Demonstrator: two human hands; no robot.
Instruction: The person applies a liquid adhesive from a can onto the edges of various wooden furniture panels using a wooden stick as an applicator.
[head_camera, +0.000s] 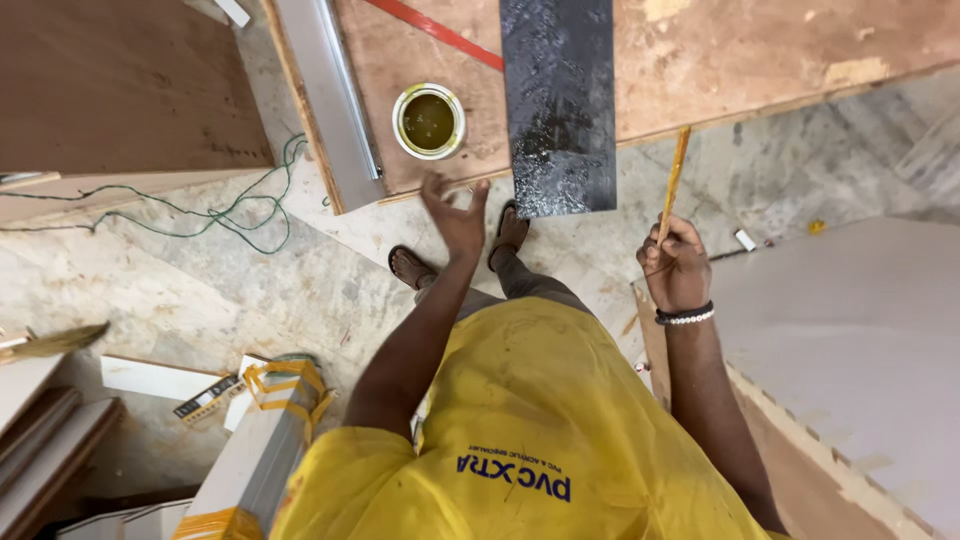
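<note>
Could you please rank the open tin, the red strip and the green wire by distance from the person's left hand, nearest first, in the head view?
From the left hand, open with fingers spread:
1. Open tin of olive liquid, just above the hand on the plywood board.
2. Red strip, farther up the board, beyond the tin.
3. Green wire, off to the left on the floor.

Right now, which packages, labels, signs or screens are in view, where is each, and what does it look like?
Open tin: on the plywood board ahead of the left hand; round, yellow rim, dark olive liquid inside.
Long box: on the floor at lower left; pale, bound with yellow tape.
Small label strip: beside that box; black and yellow.
Shirt print: on the yellow shirt; dark blue lettering.
No signs or screens.
</note>
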